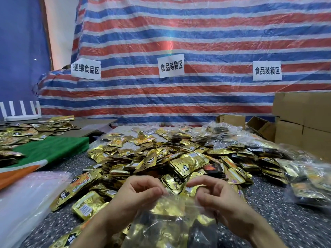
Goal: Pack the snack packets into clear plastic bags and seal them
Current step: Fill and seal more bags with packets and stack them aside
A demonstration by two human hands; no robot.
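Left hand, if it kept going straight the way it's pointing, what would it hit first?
Most likely the pile of gold snack packets just beyond it. The left hand, pinching the top edge of the clear bag, points forward and slightly right; depth is hard to judge.

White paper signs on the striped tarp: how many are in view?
3, all on the striped tarp: left sign, middle sign, right sign. More could lie beyond the frame edges.

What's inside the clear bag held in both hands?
Through the clear bag, pinched at its top by the left hand and right hand, gold snack packets show, with dark packets lower down. Their number is hidden: they overlap, and the bag's bottom is out of view.
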